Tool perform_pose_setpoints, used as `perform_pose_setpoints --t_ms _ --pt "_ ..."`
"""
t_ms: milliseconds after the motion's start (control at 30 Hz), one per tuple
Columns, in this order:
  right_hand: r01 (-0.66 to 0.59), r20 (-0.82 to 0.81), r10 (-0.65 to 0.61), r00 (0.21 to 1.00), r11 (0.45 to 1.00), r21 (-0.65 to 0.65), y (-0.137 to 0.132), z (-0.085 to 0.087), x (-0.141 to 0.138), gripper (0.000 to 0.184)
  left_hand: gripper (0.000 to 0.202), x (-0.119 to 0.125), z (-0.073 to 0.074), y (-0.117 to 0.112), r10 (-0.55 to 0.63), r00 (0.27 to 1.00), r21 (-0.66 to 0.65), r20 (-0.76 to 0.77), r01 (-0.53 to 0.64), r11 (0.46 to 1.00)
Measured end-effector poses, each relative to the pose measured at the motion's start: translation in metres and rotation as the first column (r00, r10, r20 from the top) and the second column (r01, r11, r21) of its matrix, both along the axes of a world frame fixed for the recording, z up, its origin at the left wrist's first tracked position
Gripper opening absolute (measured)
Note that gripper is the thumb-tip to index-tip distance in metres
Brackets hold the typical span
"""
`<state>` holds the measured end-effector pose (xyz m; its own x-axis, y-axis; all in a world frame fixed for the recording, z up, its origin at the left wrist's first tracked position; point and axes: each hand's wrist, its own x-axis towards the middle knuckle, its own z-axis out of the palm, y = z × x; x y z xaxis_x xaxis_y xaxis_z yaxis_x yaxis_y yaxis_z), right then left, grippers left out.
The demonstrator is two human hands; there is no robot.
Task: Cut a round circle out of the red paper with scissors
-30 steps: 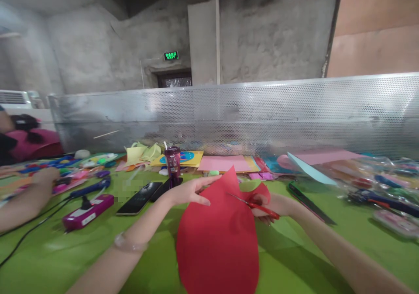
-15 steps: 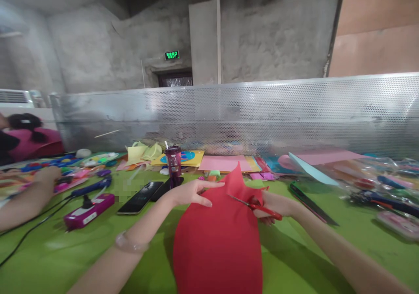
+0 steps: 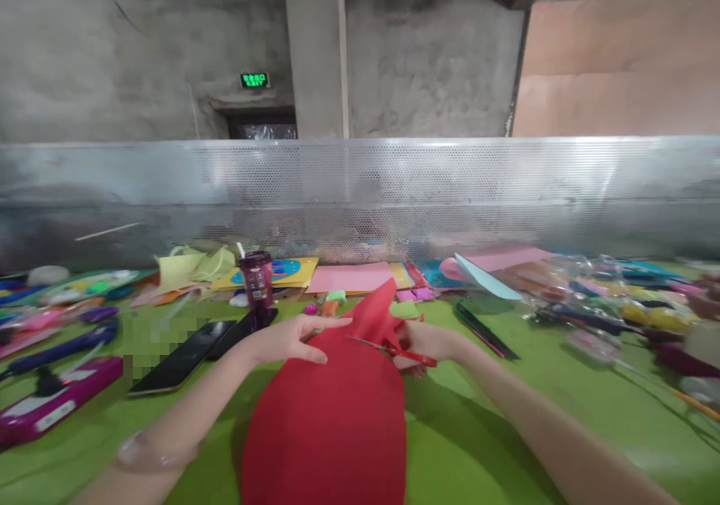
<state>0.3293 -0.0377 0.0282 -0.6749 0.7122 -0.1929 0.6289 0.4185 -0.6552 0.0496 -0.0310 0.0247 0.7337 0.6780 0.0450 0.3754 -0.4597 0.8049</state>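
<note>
A large red sheet of paper (image 3: 331, 415) is held up over the green table (image 3: 484, 445), its pointed top at the middle. My left hand (image 3: 292, 338) pinches the sheet's upper left edge, with the fingers reaching out to the right. My right hand (image 3: 424, 340) grips red-handled scissors (image 3: 394, 351). Their blades sit in the paper near its top right, pointing left.
Two dark phones (image 3: 185, 347) and a purple cup (image 3: 256, 278) lie left of my hands. A purple case (image 3: 50, 404) lies at the far left. Coloured paper sheets (image 3: 349, 276) line the perforated metal barrier (image 3: 394, 190). Packets of craft supplies (image 3: 619, 310) crowd the right side.
The view has swung to the right, so the other person at the left has left the frame. The scissors have cut further left into the red paper.
</note>
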Motion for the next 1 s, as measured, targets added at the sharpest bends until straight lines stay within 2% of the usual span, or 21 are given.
perform_pose_setpoints --t_ms 200,400,567,1000 --pt "0.016 0.067 -0.016 0.998 1.0 0.01 -0.003 0.0 -0.001 0.022 0.064 0.006 -0.001 -0.004 0.038 0.997 -0.036 -0.069 -0.04 0.999" --pt "0.034 0.077 -0.034 0.996 0.999 0.001 -0.002 -0.001 -0.001 0.021 0.055 0.011 0.006 -0.015 0.09 0.993 -0.075 -0.078 -0.095 0.993" --pt "0.013 0.084 -0.014 0.996 1.0 0.008 -0.004 -0.001 -0.003 0.027 0.053 0.015 0.003 -0.017 0.094 0.991 -0.093 -0.098 -0.103 0.99" --pt "-0.059 0.102 0.055 0.993 0.998 0.039 0.006 -0.011 -0.002 0.029 0.048 0.02 -0.004 -0.012 -0.027 0.999 -0.232 -0.019 0.022 0.972"
